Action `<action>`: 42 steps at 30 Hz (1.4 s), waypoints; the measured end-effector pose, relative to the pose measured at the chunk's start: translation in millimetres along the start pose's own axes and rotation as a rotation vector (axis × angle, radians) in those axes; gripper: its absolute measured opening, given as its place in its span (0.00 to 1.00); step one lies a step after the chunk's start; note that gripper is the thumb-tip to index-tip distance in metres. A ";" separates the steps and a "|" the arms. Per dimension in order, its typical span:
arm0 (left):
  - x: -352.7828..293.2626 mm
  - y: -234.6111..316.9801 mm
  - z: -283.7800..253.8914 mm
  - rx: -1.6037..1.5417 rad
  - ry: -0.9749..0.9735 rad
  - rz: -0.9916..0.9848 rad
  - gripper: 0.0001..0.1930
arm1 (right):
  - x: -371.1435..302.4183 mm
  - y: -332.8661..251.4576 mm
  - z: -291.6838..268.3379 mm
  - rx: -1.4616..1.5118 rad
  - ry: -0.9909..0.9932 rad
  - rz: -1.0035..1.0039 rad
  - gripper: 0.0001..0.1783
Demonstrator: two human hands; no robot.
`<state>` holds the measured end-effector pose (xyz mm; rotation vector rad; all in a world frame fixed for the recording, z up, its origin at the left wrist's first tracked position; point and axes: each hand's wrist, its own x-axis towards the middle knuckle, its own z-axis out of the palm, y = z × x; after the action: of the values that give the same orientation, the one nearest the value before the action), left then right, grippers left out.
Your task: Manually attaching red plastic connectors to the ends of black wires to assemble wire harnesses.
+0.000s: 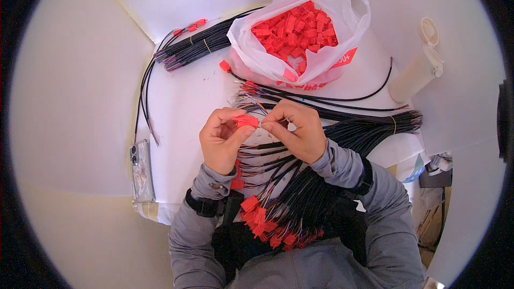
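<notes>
My left hand (221, 138) is closed on a red plastic connector housing (246, 121), gripped between thumb and fingers. Against the right end of that housing, my right hand (296, 129) pinches a thin wire end, mostly covered by the fingertips. Coloured wires (261, 107) stick up just behind the two hands. Beneath my right wrist a large bundle of black cables (316, 187) spreads over the table edge toward my lap. Many of its near ends carry red connectors (258, 218), while others show bare split wires.
A white plastic bag (350, 24) full of red connectors (292, 27) stands at the back. Left of it lies a tied black cable bundle (198, 47). A phone (142, 171) rests at the left edge, and a cream flip-lid bottle (415, 77) stands at the right.
</notes>
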<state>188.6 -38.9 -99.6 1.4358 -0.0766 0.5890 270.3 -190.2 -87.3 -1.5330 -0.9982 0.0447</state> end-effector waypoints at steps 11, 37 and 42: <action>0.1 1.6 0.9 -0.106 0.015 -0.131 0.13 | -1.5 -0.2 0.8 0.079 -0.016 0.104 0.05; -1.9 0.7 2.3 -0.009 -0.023 -0.104 0.12 | -1.1 -2.6 -1.0 0.108 -0.031 0.118 0.05; -1.4 8.5 3.6 -0.042 0.011 -0.117 0.12 | -3.5 4.2 5.3 0.225 0.000 0.081 0.04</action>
<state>184.9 -42.6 -91.9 1.3860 0.0041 0.4967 267.4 -187.6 -93.9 -1.3663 -0.8993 0.2074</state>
